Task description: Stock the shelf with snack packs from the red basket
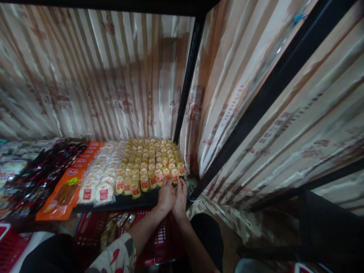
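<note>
Yellow-wrapped packets (144, 182) are arranged in close rows on a dark shelf (119, 201), at eleven o'clock as reckoned from the hands, with twelve toward the top of the view. At the right end of the front row, the packets are met by the fingertips of the left hand (166, 195) and the right hand (179, 198), which are held side by side. The fingers of both are stretched forward; whether anything is gripped by either cannot be told. Toward nine o'clock, clear packets of white rounds (104, 193) are laid out, and beyond them an orange bag (66, 189) is placed with its end over the shelf edge. At seven to eight o'clock, a red basket (88, 232) is seen below the shelf. From eleven to two o'clock, the space is enclosed by a patterned curtain (127, 68).
</note>
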Demonstrator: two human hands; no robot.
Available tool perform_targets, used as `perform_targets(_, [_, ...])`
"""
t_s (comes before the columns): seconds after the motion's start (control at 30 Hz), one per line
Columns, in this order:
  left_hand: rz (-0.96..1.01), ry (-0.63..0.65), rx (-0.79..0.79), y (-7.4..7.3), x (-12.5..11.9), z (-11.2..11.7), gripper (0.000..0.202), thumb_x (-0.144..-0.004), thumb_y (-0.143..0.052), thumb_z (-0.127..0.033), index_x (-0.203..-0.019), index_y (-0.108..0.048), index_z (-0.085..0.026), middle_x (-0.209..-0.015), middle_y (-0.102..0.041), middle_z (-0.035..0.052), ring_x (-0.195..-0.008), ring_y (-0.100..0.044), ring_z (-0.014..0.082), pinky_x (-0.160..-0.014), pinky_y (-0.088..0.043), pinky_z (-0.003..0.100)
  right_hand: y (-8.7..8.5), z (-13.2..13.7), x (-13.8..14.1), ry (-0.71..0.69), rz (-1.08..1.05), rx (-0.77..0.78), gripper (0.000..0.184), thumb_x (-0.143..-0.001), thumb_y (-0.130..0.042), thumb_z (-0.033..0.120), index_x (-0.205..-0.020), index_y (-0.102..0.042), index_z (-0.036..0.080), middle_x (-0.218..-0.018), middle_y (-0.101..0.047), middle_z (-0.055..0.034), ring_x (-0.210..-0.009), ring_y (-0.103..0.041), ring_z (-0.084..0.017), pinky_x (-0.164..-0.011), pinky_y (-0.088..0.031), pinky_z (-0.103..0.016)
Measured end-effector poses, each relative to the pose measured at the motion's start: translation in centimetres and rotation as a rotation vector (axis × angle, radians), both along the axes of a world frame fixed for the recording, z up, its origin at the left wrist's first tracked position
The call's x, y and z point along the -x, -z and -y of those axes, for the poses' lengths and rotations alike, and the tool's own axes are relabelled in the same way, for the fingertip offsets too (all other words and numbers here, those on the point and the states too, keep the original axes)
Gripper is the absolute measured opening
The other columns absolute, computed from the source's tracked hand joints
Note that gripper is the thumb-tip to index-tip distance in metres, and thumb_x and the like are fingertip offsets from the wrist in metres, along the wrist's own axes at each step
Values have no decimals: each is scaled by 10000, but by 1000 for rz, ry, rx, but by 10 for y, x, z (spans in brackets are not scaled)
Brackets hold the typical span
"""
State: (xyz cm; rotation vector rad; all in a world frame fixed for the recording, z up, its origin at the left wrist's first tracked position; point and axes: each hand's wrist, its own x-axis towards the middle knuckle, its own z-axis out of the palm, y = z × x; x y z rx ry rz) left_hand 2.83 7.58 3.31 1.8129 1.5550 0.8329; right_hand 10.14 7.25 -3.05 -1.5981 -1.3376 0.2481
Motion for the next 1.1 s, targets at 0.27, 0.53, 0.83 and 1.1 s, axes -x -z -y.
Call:
perform_targets(0.27, [55, -5, 13, 0, 7, 15, 333, -784, -441, -75, -1059, -602, -171, -1071, -599, 82, -1016, -554, 164, -942, -425, 275, 9, 8, 1, -10, -99, -17, 502, -802, -336, 266, -1283, -455, 186, -1333, -362, -116, -1236, -368, -219, -1001, -367, -391])
perform_targets(0.53, [92, 65, -31, 19, 26, 43, 287, -782, -386, -78, -881, -627, -200, -913, -611, 43, -873, -565, 143, -844, -448, 251, 4, 45, 19, -30, -33, -26, 450, -797, -352, 233, -1215, -502, 158, -1162, -503, -130, -1117, -465, -223, -962, -386, -411])
perform_targets(0.83, [44, 128, 50, 59, 69, 81, 309, -781, -343, -80, -902, -615, -160, -938, -629, 93, -903, -559, 177, -867, -440, 292, 45, 89, 50, -238, 35, 10, 340, -808, -354, 240, -1054, -586, 208, -1056, -580, -95, -1047, -508, -223, -934, -417, -445])
perform_targets(1.1, [1, 1, 355, 102, 110, 75, 291, -738, -434, -68, -890, -665, -157, -885, -693, 101, -799, -632, 195, -774, -476, 302, 88, 76, 84, -401, 119, 383, 281, -720, -435, 128, -870, -662, 198, -870, -665, -90, -836, -616, -217, -761, -498, -351])
